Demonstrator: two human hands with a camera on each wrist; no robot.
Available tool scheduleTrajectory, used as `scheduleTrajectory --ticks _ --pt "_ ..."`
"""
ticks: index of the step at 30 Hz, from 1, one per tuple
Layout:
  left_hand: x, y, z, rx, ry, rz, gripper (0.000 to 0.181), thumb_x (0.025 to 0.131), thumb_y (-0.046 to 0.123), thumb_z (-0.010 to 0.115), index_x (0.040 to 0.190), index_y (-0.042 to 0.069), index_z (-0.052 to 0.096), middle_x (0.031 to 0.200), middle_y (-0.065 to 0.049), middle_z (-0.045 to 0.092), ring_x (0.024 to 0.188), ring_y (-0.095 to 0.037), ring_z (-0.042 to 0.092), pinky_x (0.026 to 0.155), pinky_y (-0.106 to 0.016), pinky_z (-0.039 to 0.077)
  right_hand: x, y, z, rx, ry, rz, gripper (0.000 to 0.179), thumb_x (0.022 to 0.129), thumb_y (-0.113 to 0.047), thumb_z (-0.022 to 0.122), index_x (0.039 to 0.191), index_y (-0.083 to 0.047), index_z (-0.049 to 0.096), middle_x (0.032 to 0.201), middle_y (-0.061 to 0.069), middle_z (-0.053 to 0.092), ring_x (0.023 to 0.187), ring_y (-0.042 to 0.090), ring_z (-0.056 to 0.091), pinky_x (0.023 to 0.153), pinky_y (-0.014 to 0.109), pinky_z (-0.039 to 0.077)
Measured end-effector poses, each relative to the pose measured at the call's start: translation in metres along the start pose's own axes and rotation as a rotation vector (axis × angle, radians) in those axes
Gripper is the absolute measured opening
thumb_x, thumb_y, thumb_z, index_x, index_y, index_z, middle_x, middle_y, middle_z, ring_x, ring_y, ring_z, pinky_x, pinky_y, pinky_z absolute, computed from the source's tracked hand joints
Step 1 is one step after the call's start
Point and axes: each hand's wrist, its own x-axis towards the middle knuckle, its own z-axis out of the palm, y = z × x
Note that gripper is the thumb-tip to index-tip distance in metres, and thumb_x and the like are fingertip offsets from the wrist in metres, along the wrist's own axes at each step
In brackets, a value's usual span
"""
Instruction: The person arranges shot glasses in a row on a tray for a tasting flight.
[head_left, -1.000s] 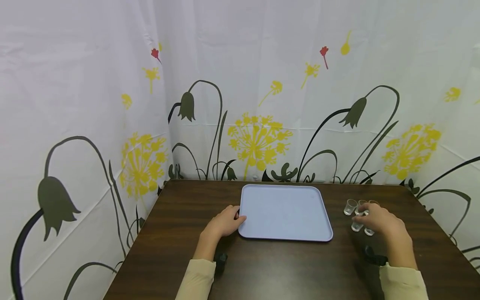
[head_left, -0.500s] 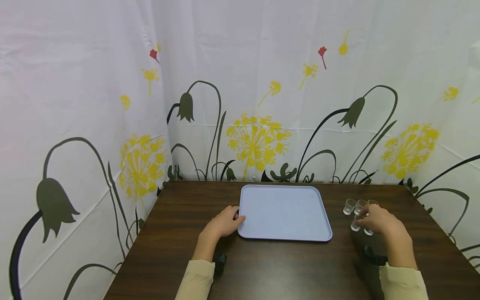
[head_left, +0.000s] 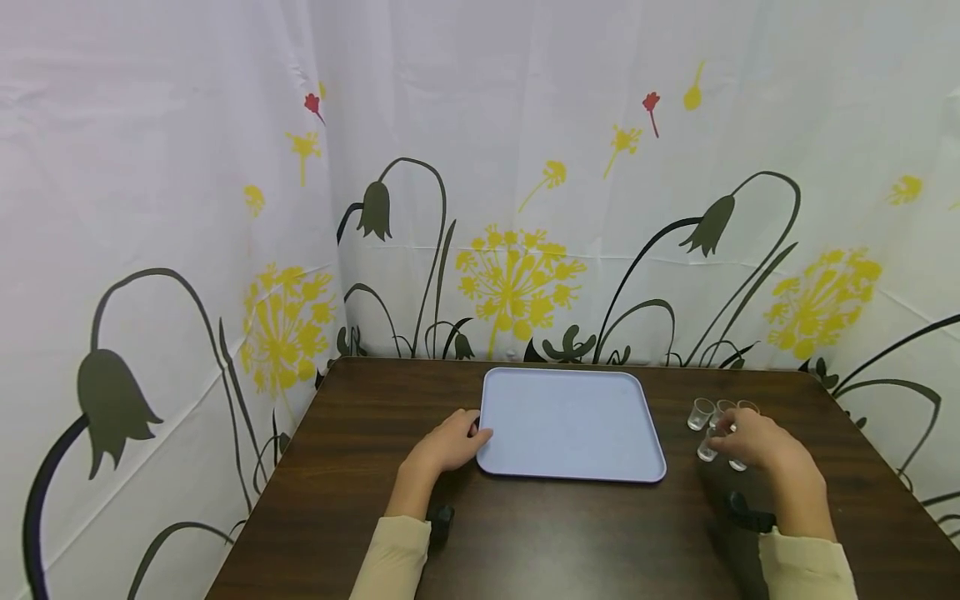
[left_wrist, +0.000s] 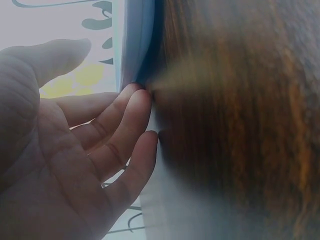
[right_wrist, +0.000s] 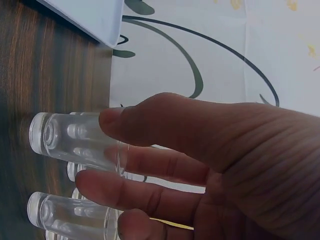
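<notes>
In the head view my right hand [head_left: 761,442] is over a cluster of small clear shot glasses at the right of the table. Its thumb and index finger pinch the rim end of the front-left shot glass [right_wrist: 75,140], which stands upright. Beside it, another shot glass [right_wrist: 72,215] is close to my other fingers. Several glasses are partly covered by the hand. Left of them lies a pale blue rectangular tray [head_left: 570,425]. My left hand [head_left: 448,443] is at the tray's left edge, with fingertips down by the rim and the thumb raised apart from the fingers.
The dark wooden table [head_left: 570,542] ends at a white curtain [head_left: 600,50] with printed flowers along its back and left side. A shot glass [head_left: 701,414] stands at the back left of the cluster, right of the tray.
The front-left shot glass in my right fingers has shifted slightly left, away from the glass beside it. My left hand and the tray have stayed in place.
</notes>
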Motion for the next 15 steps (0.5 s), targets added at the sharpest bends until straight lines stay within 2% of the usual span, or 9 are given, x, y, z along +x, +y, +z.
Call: scheduleTrajectory --ticks 3,7,12,13,15 --pt "0.0 -0.001 0.0 0.002 0.001 -0.001 0.042 0.107 0.035 0.064 0.134 0.004 0.06 0.107 -0.008 0.054 0.091 -0.021 0.053 0.08 -0.04 0.044 0.001 -0.003 0.001 0.001 -0.003 -0.001 0.041 0.098 -0.023 0.07 0.121 0.011 0.065 0.102 0.022 0.069 0.083 0.028 0.065 0.073 0.048 0.055" --pt "0.0 -0.002 0.0 0.015 0.002 0.008 0.046 0.104 0.029 0.068 0.141 0.003 0.059 0.111 -0.007 0.054 0.095 -0.021 0.055 0.088 -0.043 0.047 0.001 -0.007 0.002 -0.026 0.004 -0.011 0.043 0.097 -0.023 0.068 0.122 0.011 0.064 0.102 0.023 0.069 0.084 0.03 0.064 0.075 0.051 0.054" --pt "-0.002 -0.001 -0.002 0.004 -0.002 0.028 0.045 0.101 0.02 0.073 0.14 0.002 0.059 0.115 -0.008 0.055 0.1 -0.024 0.056 0.096 -0.048 0.049 0.001 -0.012 0.002 -0.05 0.023 -0.017 0.043 0.096 -0.023 0.067 0.123 0.01 0.065 0.109 0.028 0.067 0.087 0.034 0.064 0.077 0.055 0.054" --pt "0.002 -0.009 0.001 0.007 0.006 0.061 0.045 0.101 0.023 0.073 0.14 0.004 0.059 0.116 -0.007 0.055 0.1 -0.022 0.055 0.095 -0.045 0.049 0.001 -0.013 0.003 -0.051 0.028 -0.016 0.042 0.096 -0.023 0.067 0.124 0.009 0.065 0.112 0.029 0.067 0.088 0.034 0.064 0.077 0.056 0.054" --pt "0.002 -0.009 0.0 0.01 -0.002 0.065 0.043 0.101 0.021 0.074 0.137 0.004 0.059 0.116 -0.008 0.055 0.1 -0.022 0.055 0.094 -0.045 0.049 0.0 -0.016 0.005 -0.044 0.032 -0.007 0.041 0.096 -0.022 0.067 0.124 0.009 0.065 0.115 0.031 0.067 0.089 0.034 0.064 0.077 0.055 0.054"
